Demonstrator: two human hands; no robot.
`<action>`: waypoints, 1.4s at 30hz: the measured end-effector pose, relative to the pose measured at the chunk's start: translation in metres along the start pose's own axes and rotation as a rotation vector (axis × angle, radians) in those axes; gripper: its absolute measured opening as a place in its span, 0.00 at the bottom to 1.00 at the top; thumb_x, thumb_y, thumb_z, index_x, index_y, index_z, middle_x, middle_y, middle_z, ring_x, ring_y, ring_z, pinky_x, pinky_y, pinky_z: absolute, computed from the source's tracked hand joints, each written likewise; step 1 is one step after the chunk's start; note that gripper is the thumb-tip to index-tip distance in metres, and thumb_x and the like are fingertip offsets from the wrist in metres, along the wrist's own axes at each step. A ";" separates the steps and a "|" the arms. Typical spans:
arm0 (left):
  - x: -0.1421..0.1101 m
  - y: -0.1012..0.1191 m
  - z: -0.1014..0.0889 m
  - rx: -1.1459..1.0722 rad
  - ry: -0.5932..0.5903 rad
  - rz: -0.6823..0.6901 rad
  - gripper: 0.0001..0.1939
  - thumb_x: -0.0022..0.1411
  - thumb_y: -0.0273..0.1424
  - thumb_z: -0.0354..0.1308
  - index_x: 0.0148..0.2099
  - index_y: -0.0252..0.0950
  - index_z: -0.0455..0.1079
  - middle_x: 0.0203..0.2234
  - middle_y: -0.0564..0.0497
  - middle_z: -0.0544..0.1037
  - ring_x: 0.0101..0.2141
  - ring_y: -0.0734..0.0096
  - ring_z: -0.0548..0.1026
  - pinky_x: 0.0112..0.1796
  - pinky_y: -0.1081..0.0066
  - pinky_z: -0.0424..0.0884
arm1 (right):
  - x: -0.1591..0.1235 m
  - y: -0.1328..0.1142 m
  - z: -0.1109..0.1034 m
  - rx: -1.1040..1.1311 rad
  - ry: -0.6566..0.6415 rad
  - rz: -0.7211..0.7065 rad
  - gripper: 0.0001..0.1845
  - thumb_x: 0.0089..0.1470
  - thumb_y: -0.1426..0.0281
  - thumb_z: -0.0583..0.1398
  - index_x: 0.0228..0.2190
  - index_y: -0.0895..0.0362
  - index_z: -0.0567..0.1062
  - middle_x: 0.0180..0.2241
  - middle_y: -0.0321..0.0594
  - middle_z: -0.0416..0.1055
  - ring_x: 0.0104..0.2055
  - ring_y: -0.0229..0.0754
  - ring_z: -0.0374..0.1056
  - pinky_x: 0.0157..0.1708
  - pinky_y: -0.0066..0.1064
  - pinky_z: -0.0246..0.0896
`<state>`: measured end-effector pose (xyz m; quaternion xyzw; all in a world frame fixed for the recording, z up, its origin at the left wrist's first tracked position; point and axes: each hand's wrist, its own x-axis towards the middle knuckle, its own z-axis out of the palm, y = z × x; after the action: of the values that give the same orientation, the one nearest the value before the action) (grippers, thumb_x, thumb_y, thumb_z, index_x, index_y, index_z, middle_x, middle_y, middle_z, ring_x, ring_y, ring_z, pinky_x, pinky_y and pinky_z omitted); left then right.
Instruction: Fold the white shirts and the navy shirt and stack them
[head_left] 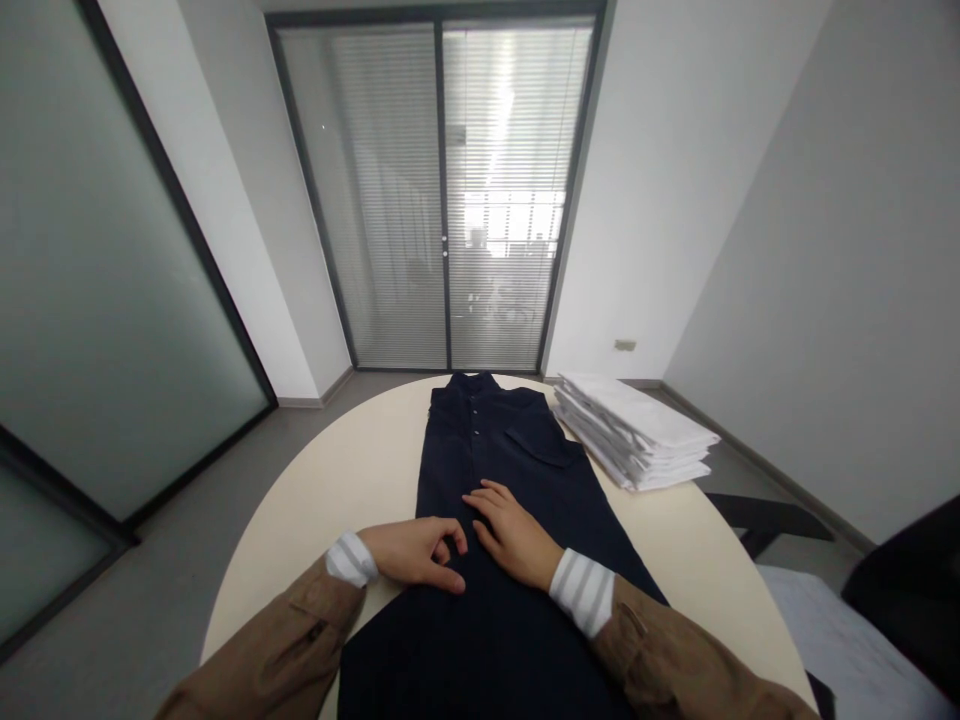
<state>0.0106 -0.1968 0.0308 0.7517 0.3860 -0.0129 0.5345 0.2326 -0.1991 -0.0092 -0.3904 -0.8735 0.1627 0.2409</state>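
A long navy garment [517,490] with a stand collar and a short row of buttons lies spread on the round cream table [315,500]. Its collar points away from me, and one sleeve is folded across the upper right of the front. My right hand [516,532] rests on the middle of the cloth, palm down, fingers stretched out. Over the garment's left edge is my left hand [424,552], its thumb and fingers curved and apart with nothing between them. The garment's lower end runs out of view beneath my arms.
A stack of folded white cloths [637,425] sits at the table's right back edge. Right of the table are a dark chair [911,590] and a whitish surface [840,620]. Beyond the table stands a glazed partition with blinds [442,200].
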 end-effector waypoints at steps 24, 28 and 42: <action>0.024 -0.040 -0.008 -0.025 0.734 0.278 0.08 0.68 0.33 0.51 0.46 0.37 0.65 0.34 0.49 0.80 0.36 0.69 0.78 0.41 0.68 0.72 | 0.004 -0.028 -0.028 -0.014 -0.036 -0.073 0.15 0.61 0.73 0.54 0.45 0.54 0.77 0.46 0.44 0.72 0.51 0.45 0.65 0.55 0.42 0.61; 0.021 -0.046 -0.013 0.204 0.728 0.296 0.10 0.67 0.31 0.52 0.49 0.38 0.70 0.42 0.47 0.79 0.45 0.65 0.76 0.50 0.64 0.69 | -0.004 -0.052 -0.035 -0.034 -0.253 0.112 0.32 0.61 0.47 0.52 0.62 0.47 0.65 0.67 0.46 0.55 0.68 0.62 0.48 0.62 0.62 0.45; 0.027 -0.047 -0.001 0.662 0.543 0.153 0.29 0.70 0.43 0.50 0.69 0.43 0.56 0.69 0.44 0.54 0.67 0.50 0.53 0.64 0.45 0.50 | 0.000 -0.006 -0.012 -0.135 -0.390 0.390 0.39 0.61 0.41 0.43 0.68 0.42 0.47 0.72 0.42 0.31 0.72 0.65 0.22 0.59 0.75 0.19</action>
<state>0.0012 -0.1746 -0.0171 0.8852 0.4310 0.1018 0.1428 0.2356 -0.2021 0.0038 -0.5276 -0.8207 0.2193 0.0061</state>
